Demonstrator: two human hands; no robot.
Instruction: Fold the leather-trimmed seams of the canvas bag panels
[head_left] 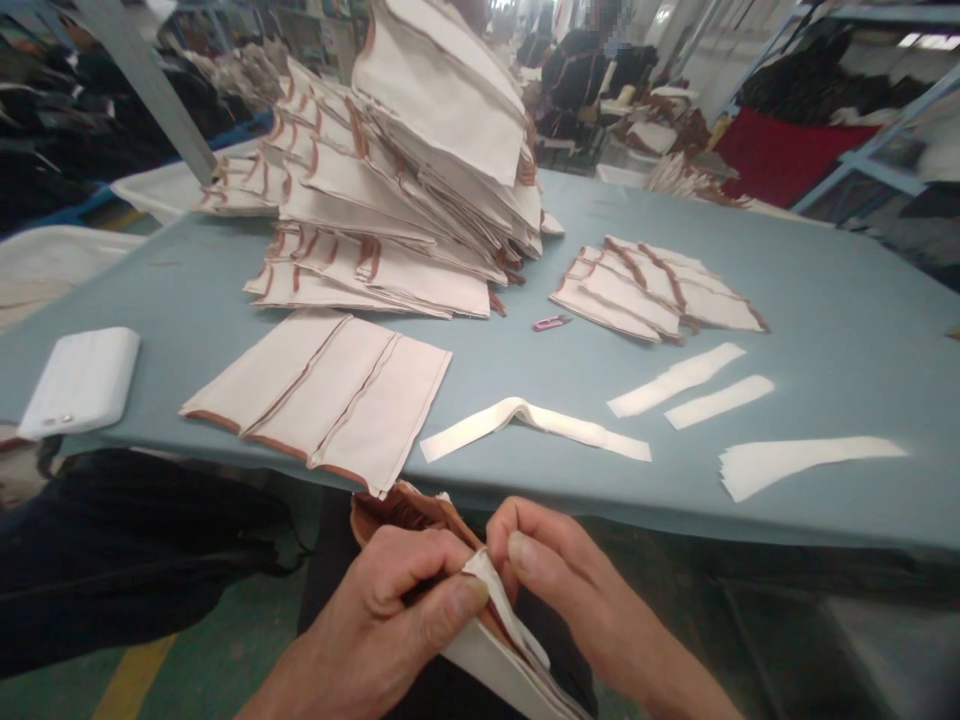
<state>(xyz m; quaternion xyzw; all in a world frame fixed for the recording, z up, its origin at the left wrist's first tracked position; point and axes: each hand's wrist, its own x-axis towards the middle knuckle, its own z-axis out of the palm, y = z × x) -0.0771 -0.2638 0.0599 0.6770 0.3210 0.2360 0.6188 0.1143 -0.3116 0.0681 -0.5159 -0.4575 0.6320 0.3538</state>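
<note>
A cream fabric piece with brown edging (499,655) lies across my lap below the table's front edge. My left hand (409,600) pinches its folded edge between thumb and fingers. Close beside it on the right, my right hand (551,570) is closed at the same edge, its fingertips pressed together; whether they grip the fabric or something small is hidden. Brown gathered material (409,510) shows behind my left hand. On the table just beyond lie a flat cream panel with brown seams (330,385) and a folded cream strip (517,412).
Tall stacks of cream panels (375,200) stand at the table's back left. Small pink snips (551,323) lie near a smaller panel pile (652,290). More cream strips (802,455) rest at the right, a white box (82,380) at the left. The blue-green tabletop (825,300) spans the view.
</note>
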